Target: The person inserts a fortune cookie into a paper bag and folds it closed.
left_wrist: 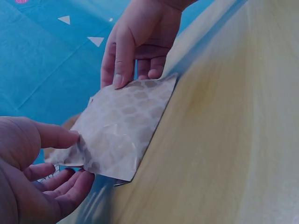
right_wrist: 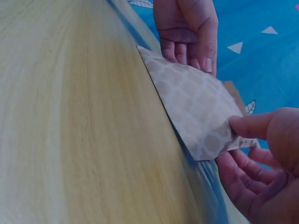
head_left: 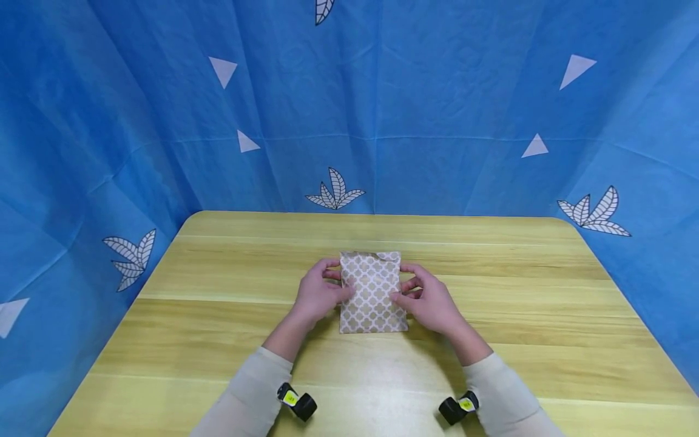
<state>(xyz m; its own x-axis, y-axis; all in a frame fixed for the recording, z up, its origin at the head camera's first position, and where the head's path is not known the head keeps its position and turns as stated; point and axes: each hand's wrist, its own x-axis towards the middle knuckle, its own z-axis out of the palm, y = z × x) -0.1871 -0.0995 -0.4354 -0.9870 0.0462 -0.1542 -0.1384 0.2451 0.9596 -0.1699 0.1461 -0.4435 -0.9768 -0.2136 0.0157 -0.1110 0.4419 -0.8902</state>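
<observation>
A flat paper bag (head_left: 374,297) with a tan and white lattice print is held between both hands above the middle of the table. My left hand (head_left: 321,291) pinches its left edge, thumb on the printed face and fingers behind. On the opposite edge my right hand (head_left: 428,298) grips it the same way. The top edge looks uneven, with a small fold near its right corner. In the left wrist view the bag (left_wrist: 126,121) bulges slightly, and its lower edge is near the tabletop. From the right wrist view, the bag (right_wrist: 191,107) shows a brown part behind its top.
The wooden table (head_left: 191,352) has rounded far corners. Behind and beside it hangs a blue curtain (head_left: 437,109) with white triangles and leaf prints. A black wrist camera (head_left: 297,402) is strapped on the left sleeve, another black camera (head_left: 459,408) on the right.
</observation>
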